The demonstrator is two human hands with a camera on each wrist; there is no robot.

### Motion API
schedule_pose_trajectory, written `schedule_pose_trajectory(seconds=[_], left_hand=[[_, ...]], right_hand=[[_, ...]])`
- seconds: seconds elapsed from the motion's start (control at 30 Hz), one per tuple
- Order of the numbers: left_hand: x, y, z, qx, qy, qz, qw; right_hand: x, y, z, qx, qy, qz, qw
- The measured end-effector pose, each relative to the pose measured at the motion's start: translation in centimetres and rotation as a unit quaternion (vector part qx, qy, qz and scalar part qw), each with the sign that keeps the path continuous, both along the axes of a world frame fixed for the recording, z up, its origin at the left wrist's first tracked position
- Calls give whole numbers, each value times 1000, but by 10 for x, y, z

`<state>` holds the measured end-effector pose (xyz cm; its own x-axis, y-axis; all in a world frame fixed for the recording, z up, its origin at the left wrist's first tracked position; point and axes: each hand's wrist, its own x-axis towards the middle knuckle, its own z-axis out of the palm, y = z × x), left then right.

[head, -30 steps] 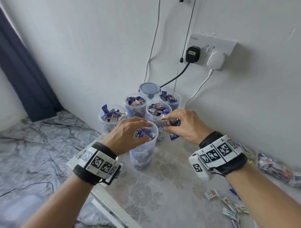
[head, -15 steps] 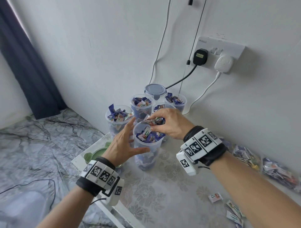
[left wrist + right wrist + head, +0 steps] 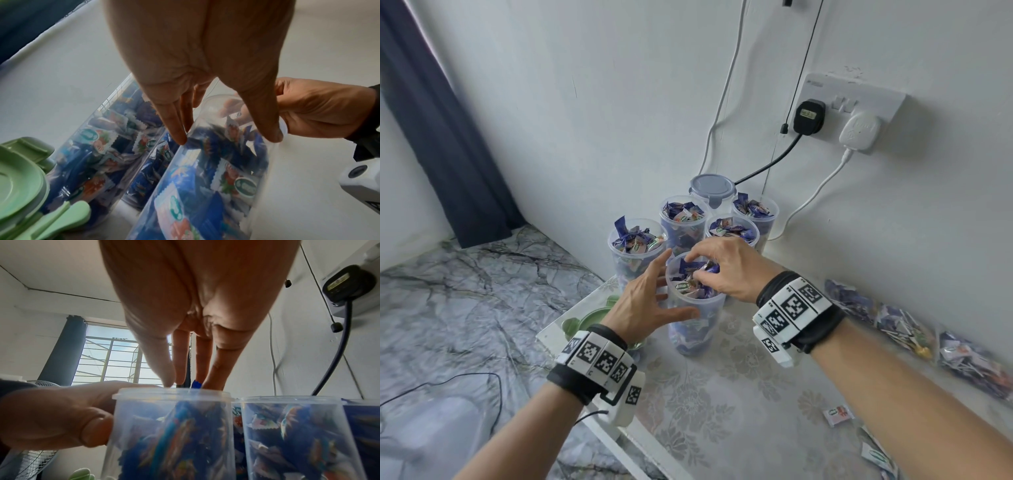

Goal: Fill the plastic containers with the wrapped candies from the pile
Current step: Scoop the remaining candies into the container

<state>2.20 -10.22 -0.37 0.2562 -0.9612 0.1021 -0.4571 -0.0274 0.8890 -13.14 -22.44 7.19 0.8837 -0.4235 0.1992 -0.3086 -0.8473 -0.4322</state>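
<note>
Six clear plastic containers (image 3: 683, 222) stand clustered at the far left of the tabletop (image 3: 739, 394) against the wall, five open and heaped with wrapped candies (image 3: 637, 240), the farthest capped with a grey lid (image 3: 712, 188). The left hand (image 3: 643, 305) wraps the nearest container (image 3: 693, 322), thumb on its near wall and fingers spread round its left side. The right hand (image 3: 726, 270) sits over that container's mouth, fingertips (image 3: 170, 379) bunched down onto the candies there; whether they pinch one I cannot tell. The candy pile (image 3: 928, 335) lies along the wall at right, well apart, with green lids (image 3: 18, 183) just left of the containers.
</note>
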Motion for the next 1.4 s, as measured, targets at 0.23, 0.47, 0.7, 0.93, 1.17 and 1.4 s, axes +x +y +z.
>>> schedule_pose_trajectory(seconds=[0.23, 0.47, 0.7, 0.93, 1.17, 1.4], left_hand=[[-1, 0, -1, -3, -6, 5, 1000], [-2, 1, 0, -2, 9, 4, 1000], [-2, 1, -1, -5, -1, 2, 1000], [-3, 3, 3, -12, -55, -1, 998], [-13, 1, 9, -81, -249, -4, 965], [-59, -13, 32, -181, -335, 2, 925]], right_hand=[[-7, -6, 9, -20, 19, -4, 1000], [9, 3, 16, -41, 180, 17, 983], [28, 3, 6, -34, 244, 36, 968], [19, -1, 6, 5, 186, 32, 982], [-19, -8, 14, 44, 22, -22, 999], [-95, -10, 4, 44, -73, -129, 988]])
